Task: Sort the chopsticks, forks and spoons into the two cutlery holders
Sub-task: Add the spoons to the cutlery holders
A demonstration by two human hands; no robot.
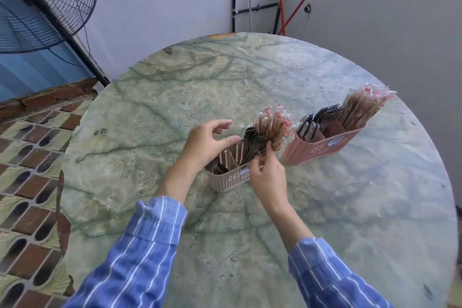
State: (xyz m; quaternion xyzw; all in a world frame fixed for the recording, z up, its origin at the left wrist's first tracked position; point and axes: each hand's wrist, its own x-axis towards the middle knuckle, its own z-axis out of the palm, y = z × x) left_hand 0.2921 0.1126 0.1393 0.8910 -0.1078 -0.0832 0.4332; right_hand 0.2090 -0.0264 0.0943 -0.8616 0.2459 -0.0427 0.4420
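A beige cutlery holder [226, 181] stands in the middle of the round table. It holds wrapped chopsticks [272, 126] at its far end and dark forks [253, 140] beside them. My left hand [207, 144] hovers over the holder's near compartments, fingers spread, holding nothing. My right hand [267, 172] is at the holder's front rim, its fingertips pinched against the fork handles. A pink cutlery holder [322, 147] to the right holds spoons [306, 126], forks [326, 111] and wrapped chopsticks [362, 106].
The green marbled table [175, 97] is round, with its edge close to a white wall at the right. A large standing fan [45, 5] is at the far left over a tiled floor [30, 157].
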